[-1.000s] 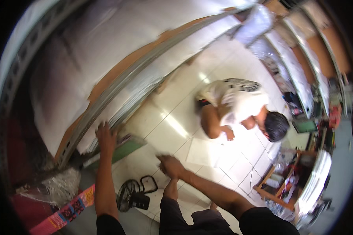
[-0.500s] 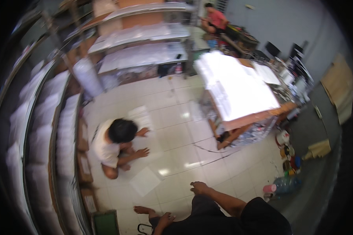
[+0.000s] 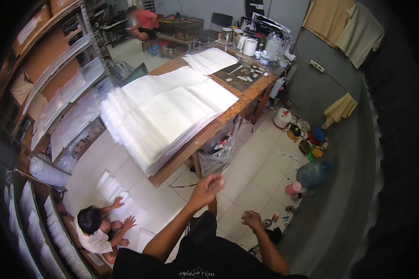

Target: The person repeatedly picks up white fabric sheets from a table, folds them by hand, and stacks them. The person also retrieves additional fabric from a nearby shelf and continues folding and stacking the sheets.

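Note:
My left hand (image 3: 207, 190) is raised in front of my body, near the front edge of a wooden worktable (image 3: 181, 160). Its fingers are smeared by motion, and nothing shows in it. Lower and to the right, my right hand (image 3: 251, 220) hangs over the tiled floor, fingers curled in, with nothing visible in them. Large white sheets (image 3: 167, 107) lie in a thick stack on the table, beyond my left hand. A smaller pile of white sheets (image 3: 212, 60) rests at the table's far side.
At lower left, a person (image 3: 95, 228) sits on the floor, hands over white sheets. Another person (image 3: 144, 23) sits far back. Shelves (image 3: 51, 107) stand left. Along the right wall are a kettle-like white pot (image 3: 282, 118), a large bluish bottle (image 3: 314, 173) and a pink cup (image 3: 293, 188).
My view has swung to the right, so the worktable is now central and the floor-sitting person lower left. Both my hands have lifted away from my legs.

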